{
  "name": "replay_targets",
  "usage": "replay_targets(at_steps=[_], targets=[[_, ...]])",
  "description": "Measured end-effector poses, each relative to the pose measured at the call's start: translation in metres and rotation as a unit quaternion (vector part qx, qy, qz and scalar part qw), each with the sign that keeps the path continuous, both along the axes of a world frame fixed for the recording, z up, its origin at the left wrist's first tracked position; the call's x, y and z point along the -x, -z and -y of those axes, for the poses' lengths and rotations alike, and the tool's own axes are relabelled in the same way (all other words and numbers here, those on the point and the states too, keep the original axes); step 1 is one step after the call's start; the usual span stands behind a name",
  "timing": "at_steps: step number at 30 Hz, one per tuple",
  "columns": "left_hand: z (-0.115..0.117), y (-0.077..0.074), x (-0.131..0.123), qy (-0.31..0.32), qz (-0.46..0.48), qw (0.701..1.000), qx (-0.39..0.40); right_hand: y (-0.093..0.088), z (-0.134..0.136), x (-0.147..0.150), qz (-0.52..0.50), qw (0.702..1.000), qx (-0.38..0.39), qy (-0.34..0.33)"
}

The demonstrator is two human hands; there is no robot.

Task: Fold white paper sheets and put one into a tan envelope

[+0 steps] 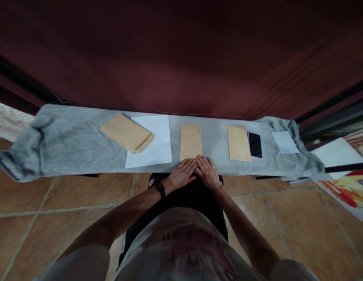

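A brown paper envelope [191, 140] lies lengthwise in front of me on the grey cloth. At its near edge my left hand [183, 173] rests palm down, fingers stretched out and touching the paper. Beside it my right hand [208, 171] lies flat in the same way, its fingertips at the envelope's near right corner. The two hands nearly meet, and they hide the near edge of the envelope. Left of them, a stack of brown envelopes [125, 132] lies slanted, partly over white paper sheets [160, 144]. To the right is another brown envelope [239, 143].
A dark-screened phone [255, 145] lies against the right envelope. Farther right sits a small white paper [285, 142]. The narrow table with its grey cloth [72, 140] runs along a dark red upright surface [169, 78]. Printed sheets [348, 187] are beyond the right end.
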State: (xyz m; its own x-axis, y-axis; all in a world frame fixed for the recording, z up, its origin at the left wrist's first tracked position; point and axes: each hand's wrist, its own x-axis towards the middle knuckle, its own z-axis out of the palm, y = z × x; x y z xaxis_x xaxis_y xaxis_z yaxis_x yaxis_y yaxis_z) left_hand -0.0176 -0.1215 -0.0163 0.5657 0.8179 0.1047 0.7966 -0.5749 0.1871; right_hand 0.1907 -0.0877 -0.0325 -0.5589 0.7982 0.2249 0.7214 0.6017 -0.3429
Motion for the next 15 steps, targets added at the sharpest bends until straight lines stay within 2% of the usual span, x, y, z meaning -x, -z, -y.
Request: replay_targets(at_steps=[8, 15], targets=[[-0.020, 0.000, -0.011, -0.073, 0.024, 0.997, 0.022, 0.003, 0.001, 0.002, -0.006, 1.000, 0.003, 0.011], [-0.073, 0.010, -0.016, -0.071, 0.035, 0.997, 0.007, 0.001, 0.001, 0.006, -0.018, 0.999, -0.008, 0.027]])
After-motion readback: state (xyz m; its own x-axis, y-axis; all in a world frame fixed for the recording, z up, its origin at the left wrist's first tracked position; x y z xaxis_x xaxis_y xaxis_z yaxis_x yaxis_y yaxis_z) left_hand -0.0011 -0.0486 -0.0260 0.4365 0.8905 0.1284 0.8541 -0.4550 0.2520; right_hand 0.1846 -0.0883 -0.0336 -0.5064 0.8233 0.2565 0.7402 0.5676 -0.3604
